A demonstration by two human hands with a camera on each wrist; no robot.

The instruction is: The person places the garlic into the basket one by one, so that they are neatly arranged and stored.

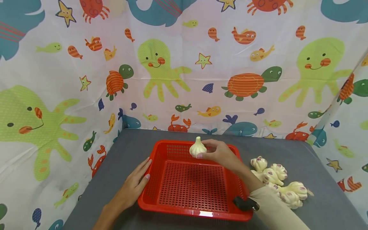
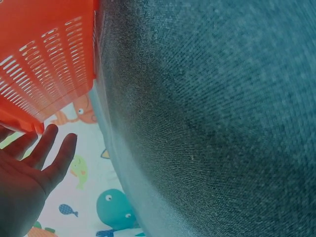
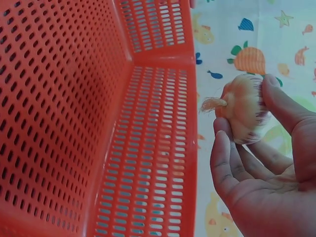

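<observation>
A garlic bulb (image 1: 197, 148), pale with purplish streaks, is pinched between the thumb and fingers of my right hand (image 1: 218, 154). It is held up over the far side of the red plastic basket (image 1: 149, 191), its stalk pointing up in the head view. The right wrist view shows the same bulb (image 3: 242, 108) beside the slotted basket wall (image 3: 148, 148). My left hand (image 1: 134, 182) lies at the basket's left rim, its fingers extended along it. In the left wrist view, the left hand's fingers (image 2: 47, 153) are spread by the rim.
Several more garlic bulbs (image 1: 270, 175) lie in a heap on the grey cloth right of the basket, partly behind my right forearm. A black strap piece (image 1: 244, 203) hangs from the right wrist over the basket's near right corner. A sea-animal curtain (image 1: 207, 105) encloses the table.
</observation>
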